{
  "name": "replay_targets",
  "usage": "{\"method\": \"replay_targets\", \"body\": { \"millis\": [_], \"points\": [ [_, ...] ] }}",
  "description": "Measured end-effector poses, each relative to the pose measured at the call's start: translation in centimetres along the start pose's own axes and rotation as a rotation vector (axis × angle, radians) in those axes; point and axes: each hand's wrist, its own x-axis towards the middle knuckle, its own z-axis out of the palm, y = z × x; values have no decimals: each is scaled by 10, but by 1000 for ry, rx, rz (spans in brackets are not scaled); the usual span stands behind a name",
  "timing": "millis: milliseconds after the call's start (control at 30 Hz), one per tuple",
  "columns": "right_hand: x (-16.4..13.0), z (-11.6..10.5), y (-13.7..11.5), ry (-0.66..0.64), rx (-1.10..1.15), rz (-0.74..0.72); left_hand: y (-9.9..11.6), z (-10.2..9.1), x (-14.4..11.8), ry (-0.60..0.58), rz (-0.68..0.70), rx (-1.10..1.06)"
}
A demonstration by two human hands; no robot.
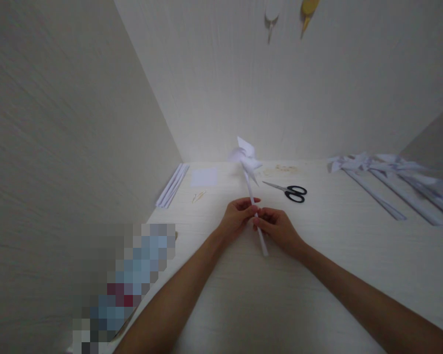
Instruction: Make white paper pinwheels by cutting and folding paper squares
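At the lower left, a pixelated, blue-toned object [133, 280] lies along the edge of the pale table [325, 275], too blurred to identify. Beyond it, rolled white paper sticks [173, 186] lie side by side close to the left wall [96, 123]. Just right of them is a flat white paper sheet [204, 177], with a few small thin sticks [199, 196] on the table in front of it. Near the middle, the left hand [237, 215] has thumb and fingers closed in a pinch on the stick of a white paper pinwheel [247, 158], which is held at a tilt between both hands, its blades at the far end and slightly blurred. The right hand [276, 223] pinches the same stick just below, fingers curled in; the stick's bare lower end sticks out toward the person. To the right lie black-handled scissors [290, 191], blades pointing left, with small brownish marks [286, 169] behind them. Above, a white hook [272, 11] and a yellow hook [309, 7] are on the back wall [214, 88]. At the far right, several white pinwheels [372, 164] lie in a row, blades overlapping, sticks slanting toward the person.
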Motion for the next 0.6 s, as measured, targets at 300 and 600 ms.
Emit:
{"method": "replay_targets", "body": {
  "millis": [300,600],
  "points": [
    [-1,-2,2,1,-1,43,0,0,0,-28,-24,-34],
    [2,-4,8,-75,158,57,2,-2,-1,-113,-41,-69]
  ]
}}
